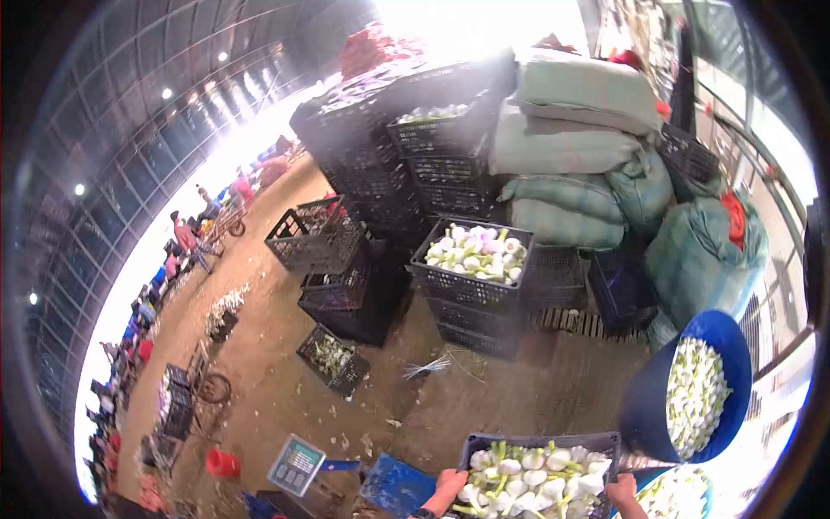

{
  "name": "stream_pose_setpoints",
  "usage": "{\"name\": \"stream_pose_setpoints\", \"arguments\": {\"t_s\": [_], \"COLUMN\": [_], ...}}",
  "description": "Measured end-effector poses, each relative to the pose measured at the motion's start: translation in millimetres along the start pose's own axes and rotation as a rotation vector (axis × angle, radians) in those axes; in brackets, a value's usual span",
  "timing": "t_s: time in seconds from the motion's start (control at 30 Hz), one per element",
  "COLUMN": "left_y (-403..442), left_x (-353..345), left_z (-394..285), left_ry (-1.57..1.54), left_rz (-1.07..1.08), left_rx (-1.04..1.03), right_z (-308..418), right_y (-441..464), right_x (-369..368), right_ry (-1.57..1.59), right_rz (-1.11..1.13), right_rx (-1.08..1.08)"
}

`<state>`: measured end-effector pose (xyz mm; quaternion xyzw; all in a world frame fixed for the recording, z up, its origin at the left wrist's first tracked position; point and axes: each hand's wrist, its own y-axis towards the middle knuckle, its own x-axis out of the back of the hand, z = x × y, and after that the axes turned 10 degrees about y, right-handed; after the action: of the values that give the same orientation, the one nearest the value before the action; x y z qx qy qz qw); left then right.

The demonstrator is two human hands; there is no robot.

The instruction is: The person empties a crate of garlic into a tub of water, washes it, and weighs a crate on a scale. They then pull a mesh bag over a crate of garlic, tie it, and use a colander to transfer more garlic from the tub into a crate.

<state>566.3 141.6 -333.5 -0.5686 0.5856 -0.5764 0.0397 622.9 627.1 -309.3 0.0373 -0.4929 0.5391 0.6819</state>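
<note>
A dark plastic crate full of white garlic bulbs with green stems is at the bottom of the view. My left hand grips its left rim, and a dark band shows on that wrist. On the opposite rim, my right hand is closed round the edge. Just left of the crate lies a blue scale platform, joined by an arm to a display. Close to my right hand stands a round tub holding pale pieces, with a taller blue barrel of similar pieces behind it.
Ahead, a stack of black crates has garlic on top. Taller crate stacks and filled woven sacks stand behind. A low crate and a red bucket sit on the floor. Several people work along the left side, near carts.
</note>
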Motion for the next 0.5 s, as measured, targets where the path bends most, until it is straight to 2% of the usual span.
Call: {"name": "stream_pose_setpoints", "arguments": {"t_s": [0.03,0.1,0.13,0.17,0.23,0.27,0.37,0.47,0.5], "left_y": [2.1,-4.0,-24.5,-29.0,-39.2,-43.5,-43.6,-69.7,-63.0], "left_x": [-7.4,-13.9,-10.2,-10.1,-19.5,-24.1,-53.6,-54.8,-66.0], "left_z": [18.8,51.6,56.6,68.4,92.7,102.1,149.3,166.1,178.6], "left_ry": [-0.056,-0.096,-0.145,-0.171,-0.252,-0.315,-0.343,-0.402,-0.353], "left_rz": [-0.031,-0.116,-0.126,-0.133,-0.141,-0.146,-0.242,-0.246,-0.321], "left_rx": [0.029,-0.029,-0.001,0.018,0.089,0.138,0.258,0.297,0.343], "right_z": [-28.9,-10.1,7.3,28.8,14.1,21.4,98.5,138.3,139.0], "right_y": [20.0,24.5,28.9,21.7,50.0,53.2,26.6,16.7,20.5], "right_x": [-23.8,-26.3,-23.1,-24.6,-47.8,-47.9,-34.1,-42.9,-51.2], "right_ry": [-0.136,-0.086,-0.128,0.090,0.006,-0.088,-0.203,-0.226,-0.241], "right_rz": [-0.129,-0.105,0.048,0.053,0.073,0.155,0.231,0.311,0.302], "right_rx": [0.193,0.266,0.151,0.109,0.218,0.219,0.270,0.245,0.388]}}
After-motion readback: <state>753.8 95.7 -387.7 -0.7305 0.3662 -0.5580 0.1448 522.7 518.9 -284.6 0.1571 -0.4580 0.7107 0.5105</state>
